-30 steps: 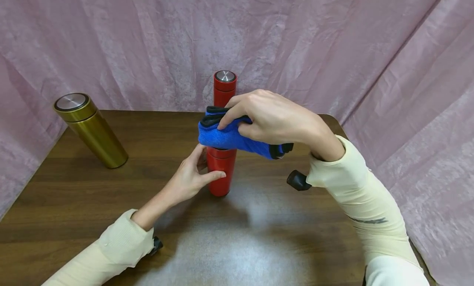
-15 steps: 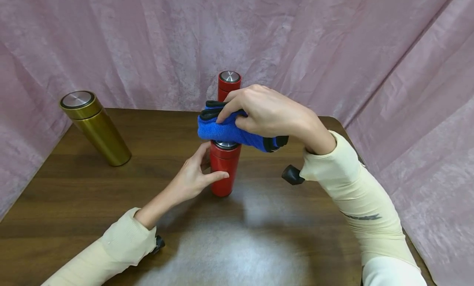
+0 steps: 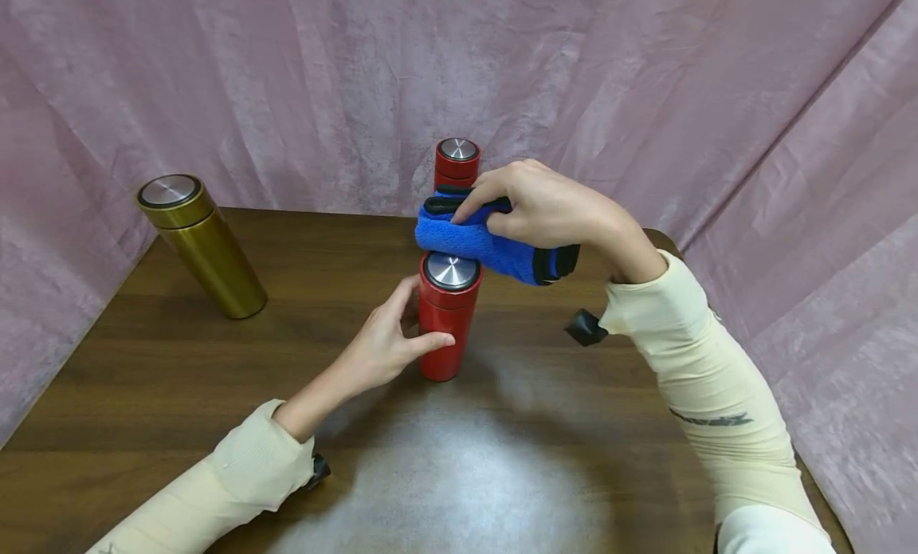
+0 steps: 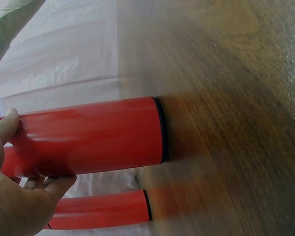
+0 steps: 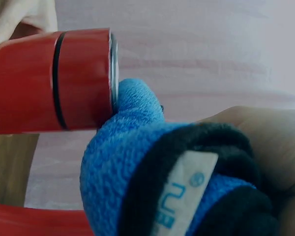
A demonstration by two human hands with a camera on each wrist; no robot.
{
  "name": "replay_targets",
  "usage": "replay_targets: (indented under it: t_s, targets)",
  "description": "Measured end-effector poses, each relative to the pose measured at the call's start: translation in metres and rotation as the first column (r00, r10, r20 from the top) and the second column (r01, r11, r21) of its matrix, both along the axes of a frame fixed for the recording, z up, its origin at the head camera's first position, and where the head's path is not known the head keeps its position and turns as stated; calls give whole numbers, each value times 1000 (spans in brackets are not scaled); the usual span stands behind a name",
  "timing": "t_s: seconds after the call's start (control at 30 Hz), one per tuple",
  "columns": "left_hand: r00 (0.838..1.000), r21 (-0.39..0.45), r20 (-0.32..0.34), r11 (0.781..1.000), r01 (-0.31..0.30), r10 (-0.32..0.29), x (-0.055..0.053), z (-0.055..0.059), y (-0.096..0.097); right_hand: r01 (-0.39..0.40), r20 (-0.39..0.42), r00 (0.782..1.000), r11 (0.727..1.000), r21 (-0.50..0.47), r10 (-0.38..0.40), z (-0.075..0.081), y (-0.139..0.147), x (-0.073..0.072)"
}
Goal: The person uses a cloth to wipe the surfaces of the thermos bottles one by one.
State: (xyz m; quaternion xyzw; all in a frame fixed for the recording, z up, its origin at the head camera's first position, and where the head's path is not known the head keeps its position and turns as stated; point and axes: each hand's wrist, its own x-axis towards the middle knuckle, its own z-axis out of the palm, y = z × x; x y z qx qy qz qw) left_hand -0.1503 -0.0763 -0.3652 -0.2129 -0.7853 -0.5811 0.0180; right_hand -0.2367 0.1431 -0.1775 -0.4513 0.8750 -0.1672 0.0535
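A red thermos flask (image 3: 450, 323) with a silver-topped lid stands upright on the wooden table. My left hand (image 3: 387, 335) grips its body from the left, thumb across the front. In the left wrist view the flask (image 4: 93, 137) shows its black base ring at the table. My right hand (image 3: 545, 203) pinches a folded blue cloth (image 3: 459, 237) with black edging. The cloth lies at the far edge of the lid top. In the right wrist view the cloth (image 5: 118, 147) meets the lid's rim, and its white label shows.
A second red flask (image 3: 457, 167) stands behind, partly hidden by the cloth. A gold flask (image 3: 215, 255) stands at the left of the wooden table (image 3: 143, 426). A pink curtain (image 3: 323, 100) hangs behind the table and along its right side.
The cloth in my right hand has slid away toward the far side of the lid, uncovering its silver top. My left hand keeps its grip on the flask. The view has shifted slightly left.
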Motion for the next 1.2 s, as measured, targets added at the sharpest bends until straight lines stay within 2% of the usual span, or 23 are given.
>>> replay_targets:
  t_s: [0.17, 0.3, 0.37, 0.43, 0.5, 0.63, 0.73, 0.8, 0.83, 0.87, 0.93, 1.13, 1.2]
  targets:
    - [1000, 9, 10, 1000, 3, -3, 0, 1, 0, 44, 60, 997, 998, -54, -41, -8, 15, -2]
    - [999, 36, 28, 999, 22, -23, -1, 2, -1, 91, 131, 989, 986, -141, -73, -16, 33, 0]
    - [998, 64, 39, 997, 43, -45, -2, 3, -3, 121, 181, 980, 968, -220, -82, -22, 43, 2]
    - [996, 94, 50, 994, 64, -69, -3, 2, -5, 167, 246, 965, 931, -325, -88, -29, 50, 5]
    - [994, 128, 62, 988, 83, -92, -4, 0, -7, 229, 313, 946, 867, -443, -90, -36, 54, 7]
    - [989, 182, 95, 979, 97, -116, -6, -2, -13, 365, 442, 895, 675, -641, -64, -49, 51, 14]
    - [986, 204, 119, 975, 93, -119, -6, -3, -18, 448, 526, 850, 533, -718, -7, -59, 42, 18]
    - [984, 209, 127, 973, 94, -122, -7, -3, -21, 477, 559, 828, 478, -738, 37, -65, 35, 19]
    - [984, 207, 129, 974, 96, -124, -7, -3, -22, 489, 574, 817, 463, -739, 54, -69, 31, 19]
    - [983, 206, 130, 974, 98, -127, -7, -4, -23, 503, 592, 803, 456, -735, 68, -72, 28, 20]
    - [982, 203, 131, 973, 106, -135, -8, -5, -25, 516, 617, 783, 474, -713, 75, -78, 21, 20]
    - [978, 186, 137, 974, 129, -155, -9, -8, -29, 552, 704, 710, 598, -581, 28, -96, 12, 18]
    - [977, 179, 138, 974, 137, -163, -9, -9, -31, 559, 729, 684, 630, -539, 17, -102, 10, 17]
